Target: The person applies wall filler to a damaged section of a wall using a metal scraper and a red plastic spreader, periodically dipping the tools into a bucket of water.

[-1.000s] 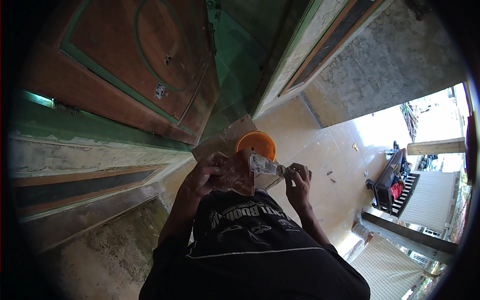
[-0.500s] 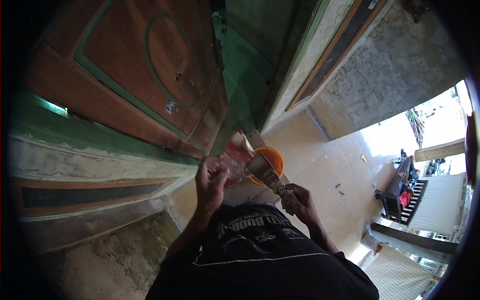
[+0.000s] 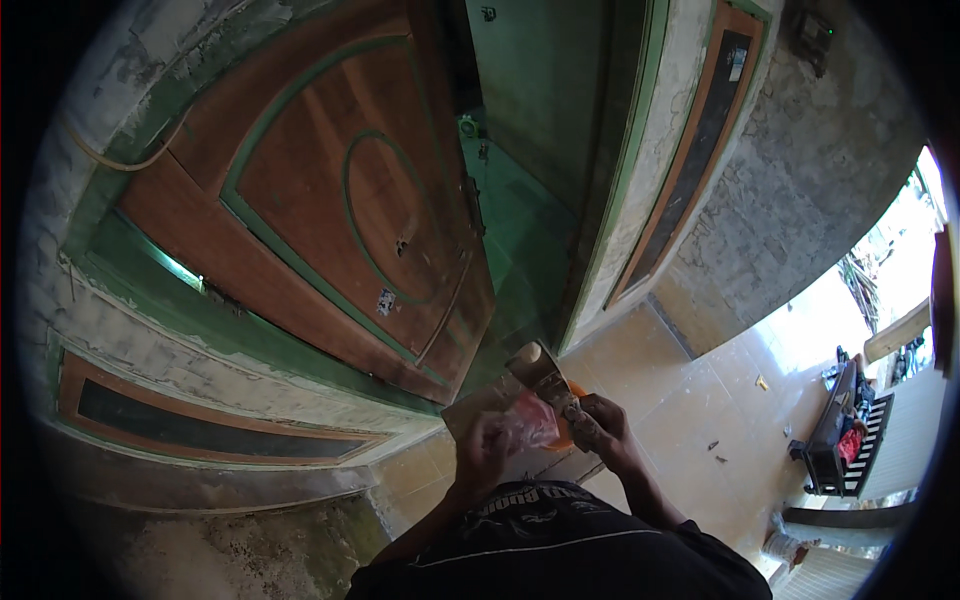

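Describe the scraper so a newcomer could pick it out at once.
Below and right of the big brown door, find the person's right hand. It grips the scraper, which points up and left. Unlike the red piece in the left hand, the scraper bears a pale lump near its tip.

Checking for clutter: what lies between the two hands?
In the head view, a red sheet in the left hand and, behind it, part of an orange bucket; the scraper in the right hand angles above.

Head-worn fisheye view — wide, looking down
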Demonstrator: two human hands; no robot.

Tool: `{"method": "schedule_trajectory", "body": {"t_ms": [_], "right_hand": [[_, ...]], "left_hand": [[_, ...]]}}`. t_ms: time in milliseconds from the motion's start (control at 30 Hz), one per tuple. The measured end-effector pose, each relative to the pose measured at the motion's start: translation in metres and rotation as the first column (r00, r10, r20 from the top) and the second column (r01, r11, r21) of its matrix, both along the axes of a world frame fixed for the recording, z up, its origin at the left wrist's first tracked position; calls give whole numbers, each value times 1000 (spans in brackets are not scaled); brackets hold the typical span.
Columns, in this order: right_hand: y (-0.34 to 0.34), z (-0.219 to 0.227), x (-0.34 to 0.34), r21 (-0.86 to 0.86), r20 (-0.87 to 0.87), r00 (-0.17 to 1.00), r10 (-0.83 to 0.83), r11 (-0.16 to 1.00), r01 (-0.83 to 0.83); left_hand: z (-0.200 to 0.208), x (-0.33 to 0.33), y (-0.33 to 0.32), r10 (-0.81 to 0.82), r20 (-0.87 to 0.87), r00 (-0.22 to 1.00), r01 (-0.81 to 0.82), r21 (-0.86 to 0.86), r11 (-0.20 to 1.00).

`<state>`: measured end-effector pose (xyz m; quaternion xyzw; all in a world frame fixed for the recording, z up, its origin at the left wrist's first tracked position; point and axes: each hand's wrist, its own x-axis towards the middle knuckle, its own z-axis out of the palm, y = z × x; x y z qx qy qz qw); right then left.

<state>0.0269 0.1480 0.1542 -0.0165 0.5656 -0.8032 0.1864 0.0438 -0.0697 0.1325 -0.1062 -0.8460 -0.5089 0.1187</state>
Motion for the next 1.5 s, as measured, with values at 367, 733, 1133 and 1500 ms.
{"method": "schedule_trajectory", "body": {"t_ms": [367,733,1133,1500], "right_hand": [[-7,-39,-9,491,-758,650,-61,603,629],[38,-23,-6,524,-834,532,150,521,674],[56,-72,15,348,-445,732,-515,654,672],[108,-313,-2,569,-268,671,-691,449,689]], "left_hand": [[62,-7,-31,-499,599,627,-446,800,400],[36,-22,-38,-653,532,539,-377,846,378],[62,-80,-51,-617,445,650,-207,884,419],[244,-103,-99,-365,119,923,83,867,491]]}}
